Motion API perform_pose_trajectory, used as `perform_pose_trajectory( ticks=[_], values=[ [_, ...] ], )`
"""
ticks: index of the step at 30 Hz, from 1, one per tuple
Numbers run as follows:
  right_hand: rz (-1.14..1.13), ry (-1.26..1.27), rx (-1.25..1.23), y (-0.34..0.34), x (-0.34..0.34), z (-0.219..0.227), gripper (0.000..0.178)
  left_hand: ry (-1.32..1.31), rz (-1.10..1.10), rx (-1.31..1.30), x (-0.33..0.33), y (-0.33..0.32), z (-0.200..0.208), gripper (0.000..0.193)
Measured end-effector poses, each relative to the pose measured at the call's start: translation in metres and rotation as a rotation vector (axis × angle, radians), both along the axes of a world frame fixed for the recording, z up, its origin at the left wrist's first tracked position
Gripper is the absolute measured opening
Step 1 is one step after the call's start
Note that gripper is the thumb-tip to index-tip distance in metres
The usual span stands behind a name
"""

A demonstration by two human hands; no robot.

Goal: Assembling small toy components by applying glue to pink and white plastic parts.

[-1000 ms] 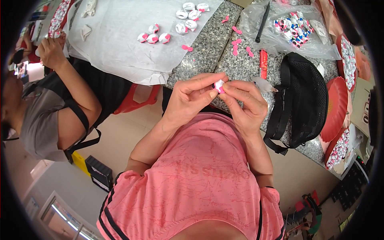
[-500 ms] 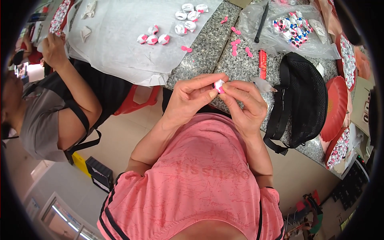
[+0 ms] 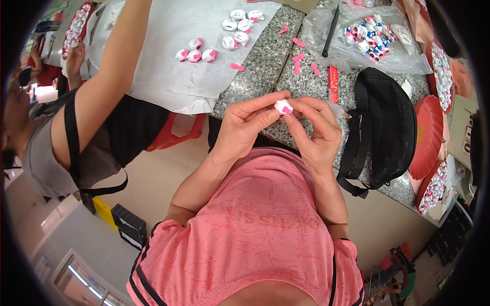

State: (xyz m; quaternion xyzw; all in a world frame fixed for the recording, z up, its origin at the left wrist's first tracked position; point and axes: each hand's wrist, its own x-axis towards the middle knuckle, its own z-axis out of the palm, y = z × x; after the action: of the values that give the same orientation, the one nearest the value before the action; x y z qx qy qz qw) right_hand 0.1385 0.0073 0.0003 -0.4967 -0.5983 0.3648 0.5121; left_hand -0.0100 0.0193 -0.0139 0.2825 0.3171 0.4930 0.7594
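Note:
A small white rounded toy piece (image 3: 283,106) with a pink bow-shaped part is held above the table's near edge. My left hand (image 3: 243,121) pinches it between thumb and forefinger from the left. From the right, the fingertips of my right hand (image 3: 317,125) grip the same piece. Beyond my hands, several loose pink bow-shaped parts (image 3: 297,64) lie on the speckled stone tabletop (image 3: 258,69). Several similar white pieces, some with pink parts (image 3: 194,55) and others mostly white (image 3: 229,24), rest on a white sheet (image 3: 158,61).
To the right lie a black mesh bag (image 3: 390,127), a red wrapper strip (image 3: 333,84) and a red scalloped tray (image 3: 426,135). A clear plastic bag (image 3: 319,38) carries small coloured pieces and a black stick (image 3: 331,33). At left a co-worker's arm (image 3: 120,56) reaches over the sheet.
The toy piece has turned between my fingers, showing more of its white rounded side and the pink bow. At left, the co-worker's arm has swung up and forward across the sheet.

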Motion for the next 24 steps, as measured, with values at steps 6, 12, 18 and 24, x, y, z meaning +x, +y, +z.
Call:
perform_pose_trajectory(
  ticks=[6, 12, 18, 24],
  values=[
    [0.01, -0.012, 0.025, -0.0003, 0.0005, -0.0021, 0.028, 0.015, -0.01, 0.029, -0.0019, 0.0, -0.0007, 0.031],
    [0.029, 0.003, 0.015, 0.0008, 0.0013, -0.0002, 0.029, 0.036, -0.028, 0.043, -0.0036, 0.0013, 0.0003, 0.03],
    [0.062, 0.087, -0.073, 0.0011, 0.0014, 0.0036, 0.03, 0.044, -0.043, 0.027, -0.0078, 0.0017, -0.0028, 0.03],
    [0.095, 0.067, -0.086, 0.0008, 0.0025, 0.0048, 0.029, 0.043, -0.053, 0.032, -0.0099, 0.0017, -0.0022, 0.03]
  ],
)
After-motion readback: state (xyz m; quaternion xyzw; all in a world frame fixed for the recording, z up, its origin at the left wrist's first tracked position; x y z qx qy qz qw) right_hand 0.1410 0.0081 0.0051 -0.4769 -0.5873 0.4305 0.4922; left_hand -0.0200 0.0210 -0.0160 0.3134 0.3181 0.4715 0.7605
